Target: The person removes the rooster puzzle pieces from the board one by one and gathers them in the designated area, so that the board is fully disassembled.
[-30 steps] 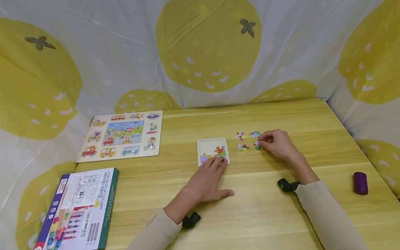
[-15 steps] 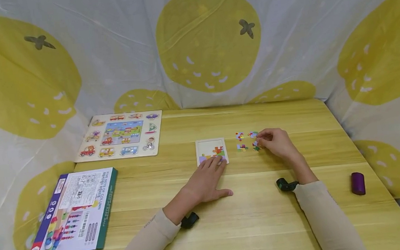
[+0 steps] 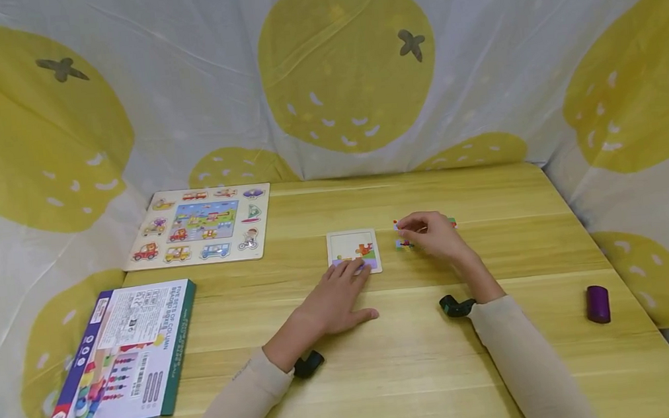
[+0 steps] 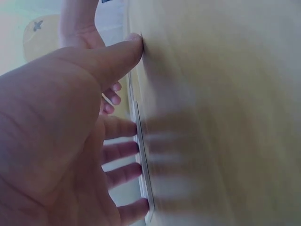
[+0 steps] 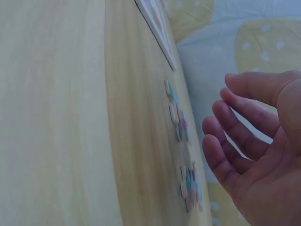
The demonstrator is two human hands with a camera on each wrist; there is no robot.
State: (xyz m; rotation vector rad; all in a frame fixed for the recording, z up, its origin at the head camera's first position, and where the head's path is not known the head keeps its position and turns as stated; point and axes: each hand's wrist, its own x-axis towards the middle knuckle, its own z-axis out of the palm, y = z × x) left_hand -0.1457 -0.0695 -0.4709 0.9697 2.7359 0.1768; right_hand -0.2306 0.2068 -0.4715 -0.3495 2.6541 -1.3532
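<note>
A small square puzzle tray [image 3: 346, 242] lies on the table, partly filled with colourful jigsaw pieces [image 3: 365, 251] along its lower and right parts. My left hand [image 3: 335, 300] rests on the tray's near edge with outstretched fingers, its thumb pointing right along the table. To the right, my right hand [image 3: 437, 238] hovers over loose jigsaw pieces [image 3: 405, 244], hiding some of them. In the right wrist view its fingers are loosely bent, thumb close to the index fingertip, and nothing shows between them. Another loose piece [image 3: 452, 222] peeks out right of that hand.
At the back left lies a vehicle picture board [image 3: 207, 223]. A flat boxed toy set [image 3: 126, 353] sits at the front left. A purple cylinder [image 3: 597, 304] stands near the right edge. A fruit-print curtain [image 3: 352, 68] closes off the back.
My right hand has shifted left over the loose pieces, covering more of them. One piece now shows farther right than before. My left hand stays on the tray, sliding slightly left.
</note>
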